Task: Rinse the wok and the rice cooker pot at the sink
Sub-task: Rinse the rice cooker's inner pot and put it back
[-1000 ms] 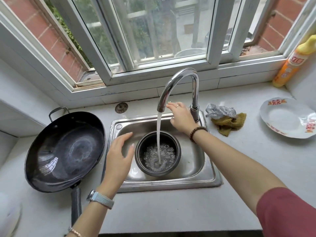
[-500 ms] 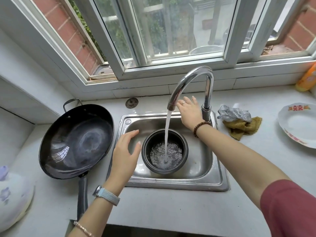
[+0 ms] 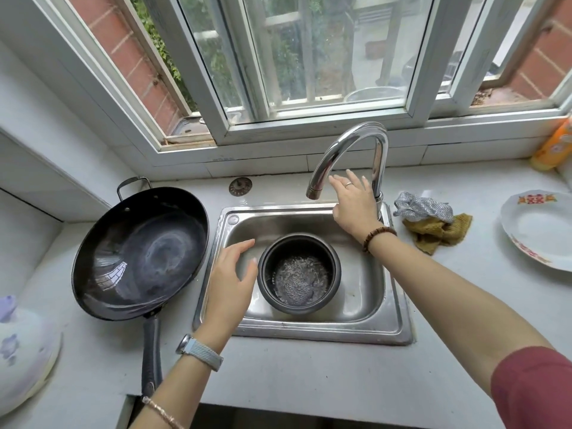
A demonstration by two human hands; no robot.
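The dark rice cooker pot (image 3: 332, 267) stands upright in the steel sink (image 3: 365, 323) with bubbly water in its bottom. No water runs from the curved tap (image 3: 346, 147). My left hand (image 3: 230, 281) hovers open just left of the pot's rim, fingers spread, holding nothing. My right hand (image 3: 353, 201) reaches behind the tap's neck at its base; its fingers are apart and the tap handle is hidden. The black wok (image 3: 139, 252) lies on the counter left of the sink, its long handle pointing toward me.
A silver scrubber (image 3: 421, 207) and a mustard cloth (image 3: 439, 232) lie right of the sink. A white plate (image 3: 538, 230) and an orange bottle (image 3: 554, 144) stand at the far right. A rice cooker lid (image 3: 24, 348) is at the lower left. A sink strainer (image 3: 240, 186) lies behind the sink.
The stream of water from the tap has stopped. My right hand has stayed at the tap's base, and my left hand has held its place beside the pot.
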